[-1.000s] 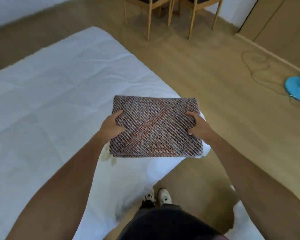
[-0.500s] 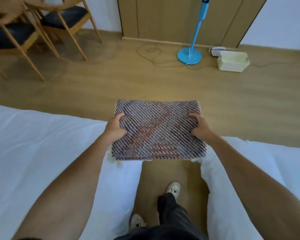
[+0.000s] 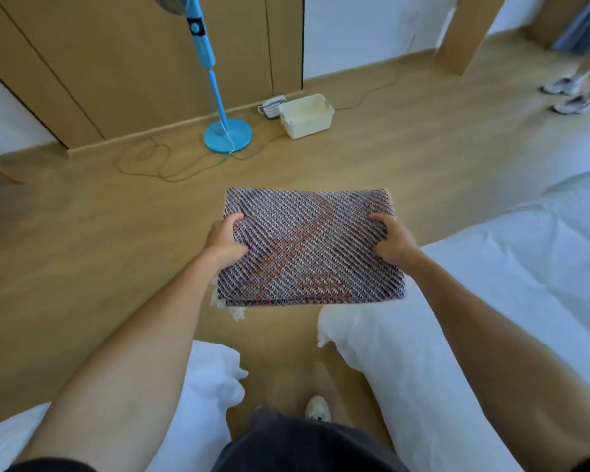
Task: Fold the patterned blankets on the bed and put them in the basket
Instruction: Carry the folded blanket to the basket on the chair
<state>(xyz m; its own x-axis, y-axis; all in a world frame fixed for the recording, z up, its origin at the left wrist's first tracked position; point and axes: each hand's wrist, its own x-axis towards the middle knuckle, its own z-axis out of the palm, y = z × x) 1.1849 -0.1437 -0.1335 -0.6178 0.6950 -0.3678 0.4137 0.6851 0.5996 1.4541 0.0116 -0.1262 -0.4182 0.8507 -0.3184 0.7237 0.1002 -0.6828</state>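
A person's left hand [image 3: 223, 242] and right hand [image 3: 394, 241] grasp opposite edges of a folded patterned blanket [image 3: 309, 248], keeping it flat above the floor, facing the distant cream basket [image 3: 306, 115].

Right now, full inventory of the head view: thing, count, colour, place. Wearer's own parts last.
folded blanket: 1, woven grey-purple with orange-red motif, held flat over the floor, centre
basket: 1, cream, on the floor by the wall, right of the fan base
fan: 1, blue stand and round base, on the floor by the wooden panels
cable: 1, dark, looped on the floor left of the fan base
small device: 1, white-grey, behind the basket; too small to tell what
beds: 2, white covers, right and lower left
bystander's legs: 1 pair, in pale trainers, top right
left hand: grips the blanket's left edge
right hand: grips its right edge
shoe: 1, white, bottom centre
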